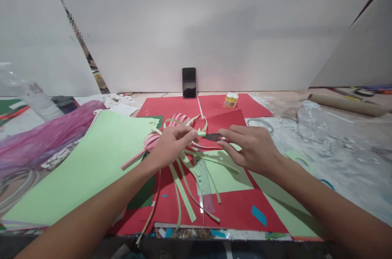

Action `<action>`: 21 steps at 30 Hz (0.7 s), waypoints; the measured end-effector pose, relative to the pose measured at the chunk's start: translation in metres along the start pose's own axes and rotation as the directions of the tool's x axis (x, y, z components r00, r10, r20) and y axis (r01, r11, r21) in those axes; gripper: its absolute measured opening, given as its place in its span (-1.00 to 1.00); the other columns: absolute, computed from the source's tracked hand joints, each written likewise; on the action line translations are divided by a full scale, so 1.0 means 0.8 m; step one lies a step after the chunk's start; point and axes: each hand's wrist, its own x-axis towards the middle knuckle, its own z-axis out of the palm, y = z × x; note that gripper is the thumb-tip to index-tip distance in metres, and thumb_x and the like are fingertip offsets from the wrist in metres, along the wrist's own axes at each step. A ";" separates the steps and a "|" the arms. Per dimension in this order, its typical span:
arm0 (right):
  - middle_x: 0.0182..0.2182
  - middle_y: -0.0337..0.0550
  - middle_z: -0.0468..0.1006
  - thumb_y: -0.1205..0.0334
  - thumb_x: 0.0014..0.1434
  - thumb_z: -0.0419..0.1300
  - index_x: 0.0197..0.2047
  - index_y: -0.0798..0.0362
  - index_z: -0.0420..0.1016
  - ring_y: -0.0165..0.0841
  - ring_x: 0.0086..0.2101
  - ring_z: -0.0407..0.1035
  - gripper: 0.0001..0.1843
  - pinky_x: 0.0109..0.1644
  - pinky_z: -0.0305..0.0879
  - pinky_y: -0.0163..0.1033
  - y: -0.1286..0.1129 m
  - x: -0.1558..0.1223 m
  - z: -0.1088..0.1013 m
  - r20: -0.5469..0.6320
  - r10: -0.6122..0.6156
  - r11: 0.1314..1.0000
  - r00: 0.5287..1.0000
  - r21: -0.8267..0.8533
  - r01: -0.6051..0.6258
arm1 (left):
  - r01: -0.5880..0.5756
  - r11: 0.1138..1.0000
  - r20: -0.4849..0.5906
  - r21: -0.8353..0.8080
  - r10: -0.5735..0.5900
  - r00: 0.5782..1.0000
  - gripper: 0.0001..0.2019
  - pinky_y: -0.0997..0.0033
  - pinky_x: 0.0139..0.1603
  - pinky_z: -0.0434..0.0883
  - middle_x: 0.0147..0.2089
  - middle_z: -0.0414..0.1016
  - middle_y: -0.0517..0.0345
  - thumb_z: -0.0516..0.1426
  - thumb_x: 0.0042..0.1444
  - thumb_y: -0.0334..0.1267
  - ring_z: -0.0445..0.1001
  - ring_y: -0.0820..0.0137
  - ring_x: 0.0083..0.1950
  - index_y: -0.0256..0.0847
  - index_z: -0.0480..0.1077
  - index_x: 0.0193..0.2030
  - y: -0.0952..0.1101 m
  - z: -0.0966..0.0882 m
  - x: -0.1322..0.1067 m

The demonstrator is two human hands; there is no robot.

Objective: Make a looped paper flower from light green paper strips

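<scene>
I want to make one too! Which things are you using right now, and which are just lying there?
In use:
left hand with green strips
right hand on a small dark tool
pink stick
red paper underneath

Lying about:
phone
yellow jar
ruler
green sheet
cardboard tube
clear bottle

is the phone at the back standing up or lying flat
Standing up. The phone rests on its bottom edge at the far end of the red paper, leaning against the white wall, with its dark screen facing the camera.
</scene>
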 end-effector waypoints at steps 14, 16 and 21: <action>-0.57 -0.29 0.44 0.16 0.26 0.11 -0.25 0.07 0.53 -0.48 -0.59 0.21 -0.78 -0.50 -0.12 -0.30 0.000 0.001 -0.002 0.001 0.008 1.000 1.000 -0.002 -0.008 | 0.040 0.984 0.012 -0.173 -0.039 0.999 -0.63 0.40 -0.31 0.51 -0.20 0.55 0.02 0.20 0.11 -0.06 0.54 0.34 -0.25 -0.24 0.49 -0.02 -0.005 0.002 -0.002; -0.57 -0.28 0.44 0.15 0.27 0.10 -0.25 0.07 0.53 -0.48 -0.59 0.20 -0.77 -0.50 -0.12 -0.30 -0.001 0.001 -0.002 0.007 0.013 1.000 1.000 0.000 -0.013 | 0.035 0.982 0.025 -0.184 -0.031 0.999 -0.66 0.38 -0.27 0.54 -0.21 0.56 0.01 0.20 0.12 -0.11 0.56 0.33 -0.25 -0.26 0.49 -0.02 -0.004 0.002 -0.003; -0.56 -0.27 0.46 0.14 0.27 0.10 -0.24 0.07 0.53 -0.48 -0.58 0.22 -0.77 -0.49 -0.12 -0.30 -0.002 0.001 -0.002 0.015 0.026 1.000 1.000 0.000 -0.026 | 0.014 0.992 -0.011 -0.128 -0.016 1.000 -0.71 0.44 -0.35 0.52 -0.21 0.57 0.02 0.20 0.12 -0.12 0.55 0.38 -0.31 -0.23 0.55 -0.09 -0.004 0.002 -0.002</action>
